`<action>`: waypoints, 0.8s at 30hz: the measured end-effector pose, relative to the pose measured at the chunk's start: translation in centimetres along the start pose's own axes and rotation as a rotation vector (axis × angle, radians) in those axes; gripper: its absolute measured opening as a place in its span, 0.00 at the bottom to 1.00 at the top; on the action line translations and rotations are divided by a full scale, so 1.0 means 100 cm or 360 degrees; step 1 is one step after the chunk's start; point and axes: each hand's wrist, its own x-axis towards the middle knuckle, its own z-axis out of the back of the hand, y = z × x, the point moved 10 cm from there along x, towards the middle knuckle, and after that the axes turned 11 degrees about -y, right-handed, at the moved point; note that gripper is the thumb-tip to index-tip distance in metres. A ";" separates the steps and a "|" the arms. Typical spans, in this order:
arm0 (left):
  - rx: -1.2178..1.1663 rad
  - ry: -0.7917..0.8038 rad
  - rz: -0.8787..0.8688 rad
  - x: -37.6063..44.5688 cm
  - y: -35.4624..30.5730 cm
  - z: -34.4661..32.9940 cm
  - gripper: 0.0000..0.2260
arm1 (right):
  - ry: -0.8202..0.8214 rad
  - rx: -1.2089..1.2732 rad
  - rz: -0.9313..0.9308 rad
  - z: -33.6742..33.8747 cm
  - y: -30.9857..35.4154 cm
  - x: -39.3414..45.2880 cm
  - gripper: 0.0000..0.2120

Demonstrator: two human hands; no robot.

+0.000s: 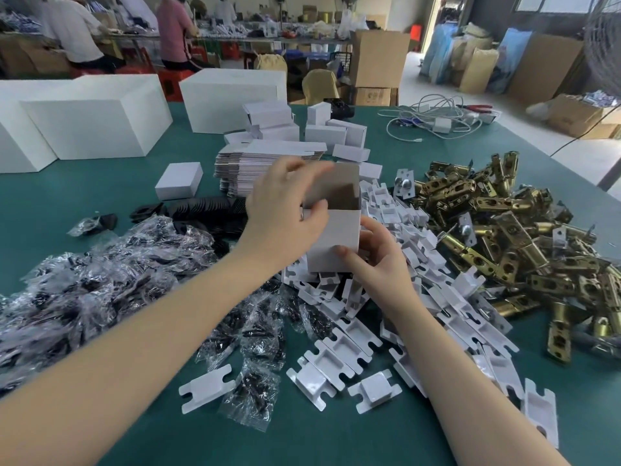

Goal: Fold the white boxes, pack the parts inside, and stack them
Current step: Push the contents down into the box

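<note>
A small white box [336, 237] stands upright above the green table, its top open and its grey-brown lid flap raised. My left hand [285, 203] grips the box's upper left edge, thumb on the front wall and fingers on the flap. My right hand [376, 257] holds its lower right corner, thumb across the front. A pile of white card inserts [363, 331] lies beneath. Brass latch parts [504, 237] are heaped at right. Clear bags of black screws [117, 280] spread at left. A stack of flat unfolded boxes [265, 163] sits behind my hands.
One closed small box [179, 180] lies left of the flat stack, and several folded boxes [322, 129] are piled further back. Large white cartons [97, 119] line the far left. White cables [437, 119] lie at the far right. Black plates [201, 206] sit beside the bags. People work at benches beyond.
</note>
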 end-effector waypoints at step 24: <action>-0.0964 -0.0262 0.0319 -0.038 0.017 -0.022 0.09 | -0.0384 -0.0560 0.0662 0.015 0.065 -0.001 0.10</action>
